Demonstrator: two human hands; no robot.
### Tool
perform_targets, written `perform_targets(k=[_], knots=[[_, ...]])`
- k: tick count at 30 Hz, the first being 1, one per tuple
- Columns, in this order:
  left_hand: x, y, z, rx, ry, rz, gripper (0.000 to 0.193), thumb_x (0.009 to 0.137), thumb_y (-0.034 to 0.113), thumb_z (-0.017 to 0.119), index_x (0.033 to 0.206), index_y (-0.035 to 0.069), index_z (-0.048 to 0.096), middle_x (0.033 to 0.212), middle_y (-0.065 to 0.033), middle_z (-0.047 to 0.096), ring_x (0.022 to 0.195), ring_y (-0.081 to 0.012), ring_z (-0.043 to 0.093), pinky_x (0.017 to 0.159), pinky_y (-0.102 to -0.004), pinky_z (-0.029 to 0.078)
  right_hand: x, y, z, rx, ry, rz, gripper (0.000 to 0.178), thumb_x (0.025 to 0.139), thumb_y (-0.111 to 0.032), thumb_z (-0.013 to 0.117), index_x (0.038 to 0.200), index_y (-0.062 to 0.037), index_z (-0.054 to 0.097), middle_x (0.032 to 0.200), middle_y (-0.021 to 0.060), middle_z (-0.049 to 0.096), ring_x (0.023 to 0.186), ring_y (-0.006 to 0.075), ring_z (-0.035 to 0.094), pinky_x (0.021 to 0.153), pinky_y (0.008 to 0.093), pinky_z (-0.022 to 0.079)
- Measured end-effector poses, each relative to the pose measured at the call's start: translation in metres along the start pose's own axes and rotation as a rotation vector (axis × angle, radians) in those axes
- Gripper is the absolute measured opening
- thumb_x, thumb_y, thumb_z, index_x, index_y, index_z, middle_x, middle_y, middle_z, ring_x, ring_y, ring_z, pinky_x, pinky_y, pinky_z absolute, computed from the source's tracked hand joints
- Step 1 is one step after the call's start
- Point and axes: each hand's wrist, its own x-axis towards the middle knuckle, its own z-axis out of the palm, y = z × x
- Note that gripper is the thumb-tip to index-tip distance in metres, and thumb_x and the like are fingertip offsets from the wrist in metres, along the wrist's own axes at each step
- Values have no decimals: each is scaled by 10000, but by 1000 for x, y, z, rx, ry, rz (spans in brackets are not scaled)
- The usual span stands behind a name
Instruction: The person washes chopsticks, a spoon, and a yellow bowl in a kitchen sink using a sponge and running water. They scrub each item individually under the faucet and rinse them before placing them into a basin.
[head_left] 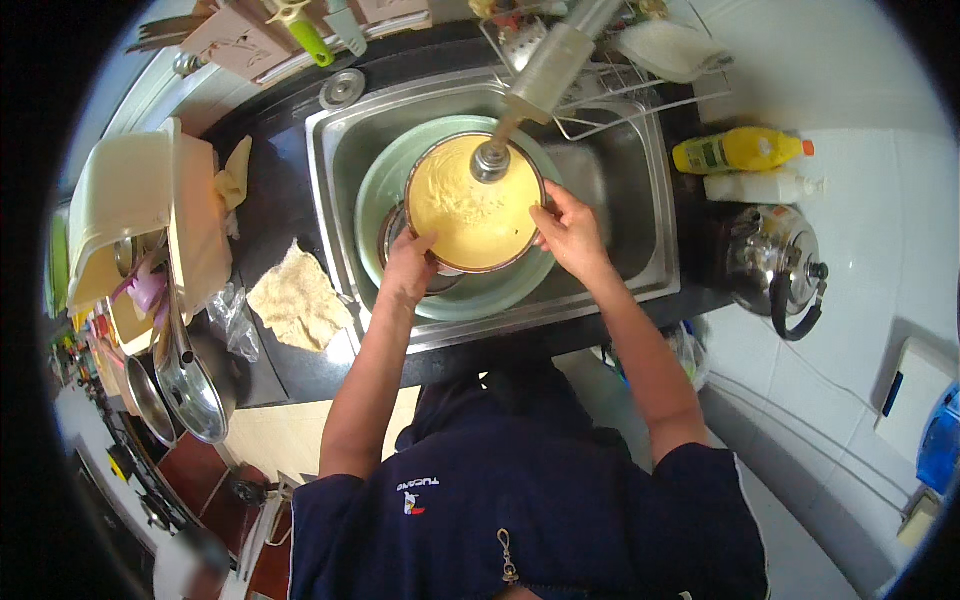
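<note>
A yellow bowl (pixel 470 225) with a dark rim is held between my two hands over the sink. My left hand (pixel 408 265) grips its lower left edge, thumb over the rim. On the right side, my right hand (pixel 572 230) pinches the rim with the thumb inside, its other fingers partly hidden. The faucet's nozzle (pixel 490 162) hangs over the far part of the bowl, and the surface inside looks rippled and wet. Below sits a pale green basin (pixel 505 300), with another dish (pixel 390 235) partly showing under the bowl.
The steel sink (pixel 625 180) surrounds the basin. Left of it lie a beige cloth (pixel 300 300) and a cream plastic rack (pixel 200 220), with metal pans (pixel 200 390) nearby. A kettle (pixel 770 250), a yellow bottle (pixel 735 151) and a white bottle (pixel 755 187) are at right. A wire rack (pixel 650 95) stands behind.
</note>
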Motion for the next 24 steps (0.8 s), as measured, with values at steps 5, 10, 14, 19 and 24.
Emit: perform_targets(k=[5,10,14,19,24], knots=[[4,25,-16,253,-128,16,285,850,124,523,1105,7,475,736,-55,594,521,-119,550,403,-226,415,21,-34,-7,-111,-102,-17,411,843,-127,568,1232,-30,478,701,20,589,544,50,530,473,201,451],[-5,60,3,388,-169,87,249,831,80,493,1051,-32,459,735,-104,598,512,-163,565,397,-226,402,47,-39,-18,79,-138,22,416,836,-189,596,1211,-33,503,711,20,596,558,54,538,485,207,460],[-16,68,15,436,-156,207,269,830,57,474,1083,-31,455,790,-113,610,534,-161,574,428,-226,413,47,-24,-15,223,-145,22,415,830,-221,614,1166,3,519,737,19,598,593,53,541,513,203,463],[-12,57,4,323,-53,246,277,839,47,467,1112,3,461,870,-95,608,626,-159,588,459,-233,419,49,-11,5,216,-141,49,319,844,-210,599,1110,-38,560,809,-4,595,651,40,538,544,197,457],[7,31,-4,131,-27,206,291,835,44,477,1124,18,462,946,-86,593,677,-155,568,479,-242,395,60,-19,-6,495,-139,15,334,895,-318,497,1060,-38,573,893,40,625,653,90,572,581,221,464]])
